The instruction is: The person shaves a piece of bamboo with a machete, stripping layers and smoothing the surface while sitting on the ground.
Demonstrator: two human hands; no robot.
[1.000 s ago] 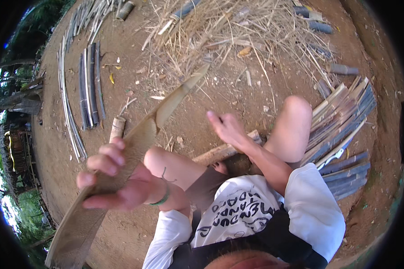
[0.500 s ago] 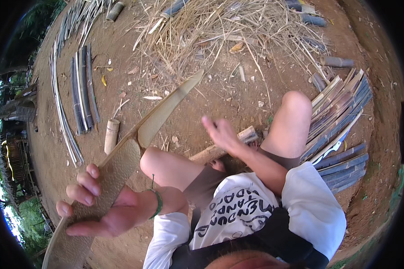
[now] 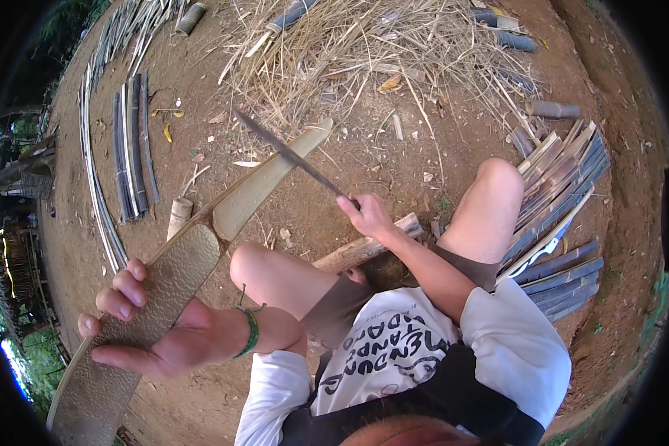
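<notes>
My left hand is wrapped round a long split bamboo slat, fingers over its far edge and thumb along the near side. The slat slants from the lower left up toward the middle, its pale inner face showing, with a node across it and a tapered far end. In my right hand is a knife with a long, narrow, dark blade pointing up and left. Its blade crosses over the slat's tapered part; whether they touch I cannot tell. My right fingers cover most of the handle.
A short bamboo log lies between my bent legs. Split bamboo pieces are stacked at the right, with more dark strips at the left. Ahead lies a heap of pale shavings. A short bamboo tube stands behind the slat.
The knife blade, not discernible before, now shows clearly across the slat. My left hand and the slat have shifted slightly left. My right hand stays in nearly the same place.
</notes>
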